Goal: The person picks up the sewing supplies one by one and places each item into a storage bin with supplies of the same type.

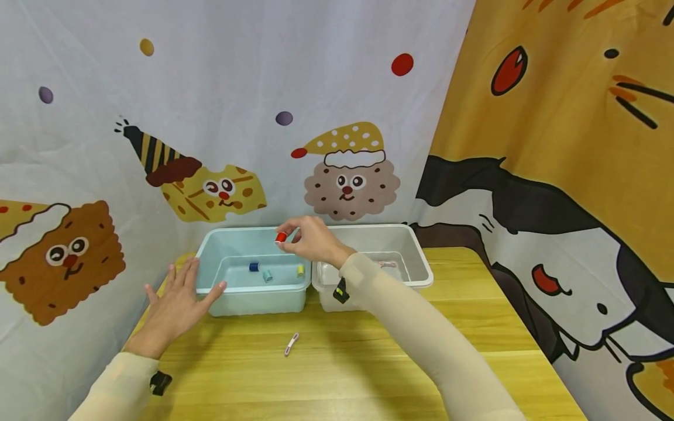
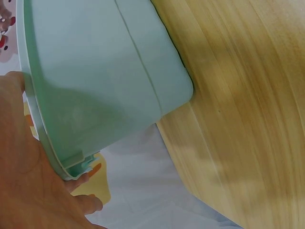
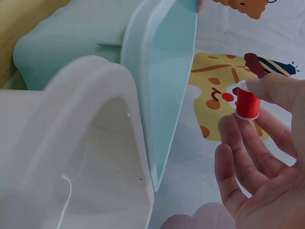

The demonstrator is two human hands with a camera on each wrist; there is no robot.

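My right hand pinches a red thread spool between thumb and fingertips, above the right end of the light teal bin. White ends show on the spool in the right wrist view. Inside that bin lie a navy spool, a pale teal spool and a yellow spool, apart from one another. My left hand rests with spread fingers at the bin's near left corner. In the left wrist view, its thumb touches the bin's rim.
A white bin stands against the teal one's right side, with a small pinkish-white item in it. A slim looped pink-and-white piece lies on the wooden table. Printed curtain hangs behind.
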